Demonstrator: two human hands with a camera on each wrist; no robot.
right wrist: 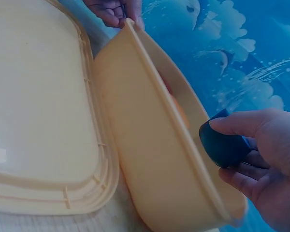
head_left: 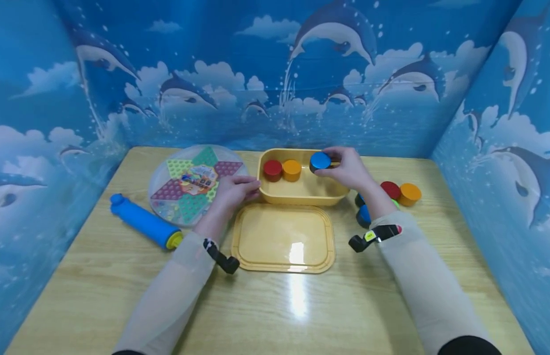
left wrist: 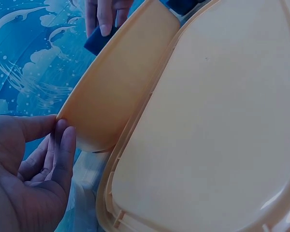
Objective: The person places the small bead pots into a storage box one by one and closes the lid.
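The right hand, right of centre in the upper half of the head view, pinched a blue disc between thumb and fingers, holding it over the right part of the yellow box. Inside that box, toward its left end, a red disc and an orange disc sat side by side. The left hand pinched the box's rim at its left end, thumb against fingertips — a steadying grip, by the look of it.

The step in hand seemed to be placing the blue disc in the box. In the left wrist view part of it showed above the rim, so it had probably not been set down; contact with the floor of the box could not be made out. The next move called for lowering it into the space right of the orange disc, then loosening the right fingers without knocking its neighbours, while the left hand kept the box from sliding.

More discs lay at the right of the head view, partly behind the right forearm: a second red one, a second orange one and a second blue one among them. These would likely follow — the flat lid lay apart from the rim, just below the box in the frame.
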